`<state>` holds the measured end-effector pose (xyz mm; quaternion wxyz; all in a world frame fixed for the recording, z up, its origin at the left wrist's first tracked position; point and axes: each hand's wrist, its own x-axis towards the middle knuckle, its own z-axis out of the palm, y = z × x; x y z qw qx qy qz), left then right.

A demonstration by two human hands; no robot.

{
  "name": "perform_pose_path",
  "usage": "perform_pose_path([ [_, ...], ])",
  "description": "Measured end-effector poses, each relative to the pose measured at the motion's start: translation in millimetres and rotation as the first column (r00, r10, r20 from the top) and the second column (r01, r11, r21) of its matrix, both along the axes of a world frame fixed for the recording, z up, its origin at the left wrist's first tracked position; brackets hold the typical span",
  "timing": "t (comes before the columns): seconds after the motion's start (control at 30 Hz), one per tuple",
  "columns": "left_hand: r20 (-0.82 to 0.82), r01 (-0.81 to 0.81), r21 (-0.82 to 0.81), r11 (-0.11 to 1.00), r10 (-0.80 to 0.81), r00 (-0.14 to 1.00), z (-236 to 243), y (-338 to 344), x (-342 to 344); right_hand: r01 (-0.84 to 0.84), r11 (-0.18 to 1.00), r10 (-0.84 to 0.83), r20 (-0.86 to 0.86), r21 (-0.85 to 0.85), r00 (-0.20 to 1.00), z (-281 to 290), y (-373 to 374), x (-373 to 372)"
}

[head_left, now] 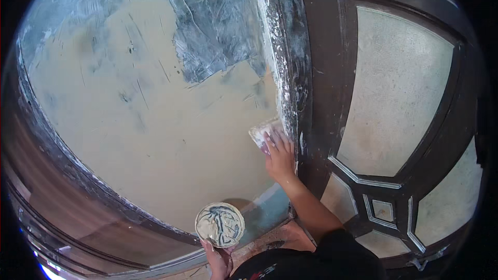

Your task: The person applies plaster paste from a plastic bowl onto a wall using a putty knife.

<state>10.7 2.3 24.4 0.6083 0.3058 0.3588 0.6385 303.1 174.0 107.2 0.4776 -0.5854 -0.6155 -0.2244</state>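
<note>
My right hand (281, 158) is closed on a pale, flat putty spreader (258, 134), with the fingers laid over it. The spreader lies against the wall (155, 145), right beside the dark frame edge. Smooth beige putty covers much of this wall; a bluish-grey patch (212, 26) shows at the upper middle. Low in the view, my left hand (220, 263) holds a round tub (241, 231) from below and the side. Beige putty (207, 229) sits in the tub, with dark streaks across the bottom. Part of the left hand is hidden under the tub.
A dark, paint-spattered frame (290, 67) borders the wall on the right. Beyond it stands a dark panelled piece (324, 72) with pale insets (399, 88). A curved-looking dark edge (93, 176) runs along the left, and a bluish strip (270, 210) lies below the putty.
</note>
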Motion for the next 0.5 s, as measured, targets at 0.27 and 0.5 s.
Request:
perform_pose_path([
  [0.27,-0.012,0.034,-0.036,0.999,-0.034,0.999,-4.9,5.7,-1.4,0.006,0.998,-0.009,0.055,0.055,0.998,54.1,22.2,-7.9],
  [0.5,0.004,0.057,-0.01,0.998,-0.057,0.998,-7.5,2.3,-12.4,-0.015,0.985,0.011,-0.022,-0.169,1.0,-36.6,-1.8,-21.4],
])
